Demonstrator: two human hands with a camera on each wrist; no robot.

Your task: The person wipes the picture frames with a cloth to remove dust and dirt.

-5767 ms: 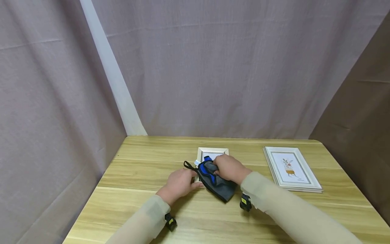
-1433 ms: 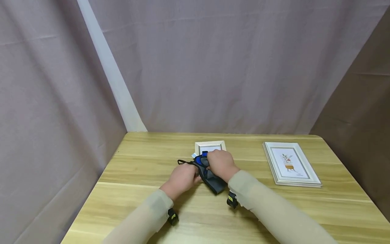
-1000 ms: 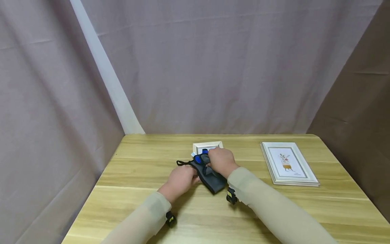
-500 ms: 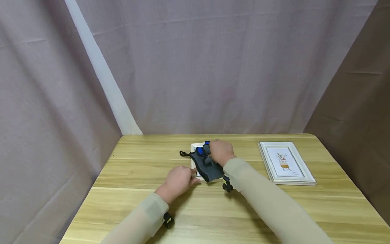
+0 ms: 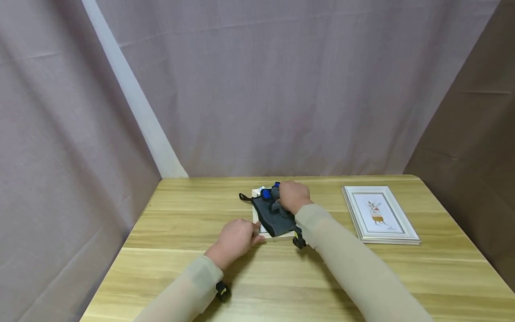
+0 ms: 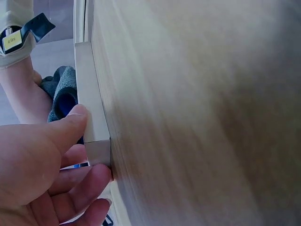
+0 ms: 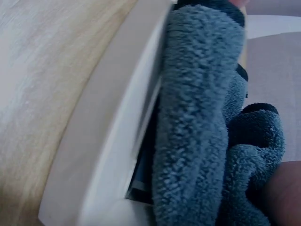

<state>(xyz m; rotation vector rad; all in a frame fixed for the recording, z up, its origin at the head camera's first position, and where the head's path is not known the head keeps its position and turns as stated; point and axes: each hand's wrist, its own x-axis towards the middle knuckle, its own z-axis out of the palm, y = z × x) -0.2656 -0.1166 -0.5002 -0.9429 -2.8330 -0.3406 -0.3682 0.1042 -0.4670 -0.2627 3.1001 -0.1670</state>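
Observation:
A small cream picture frame (image 5: 255, 213) lies toward the back of the table, mostly hidden under a dark grey cloth (image 5: 274, 222) with black trim, blue patches and a hanging loop. My left hand (image 5: 235, 238) pinches the frame's near left corner. In the left wrist view, the thumb (image 6: 75, 117) presses on the frame's edge and the fingers curl at its corner. My right hand (image 5: 294, 197) grips a bunched part of the cloth over the frame. Fuzzy cloth (image 7: 193, 117) lies along the inside of the frame's border (image 7: 94, 141) in the right wrist view.
A larger white picture frame (image 5: 402, 214) with a flower picture lies flat at the right of the wooden table (image 5: 193, 210). Grey-mauve curtain (image 5: 281, 89) hangs behind the table, and a brown curtain (image 5: 474, 134) hangs at the right.
My right hand has moved the cloth away from me, toward the frame's far end, uncovering the near edge. My left hand stays at the near left corner, showing more clearly now.

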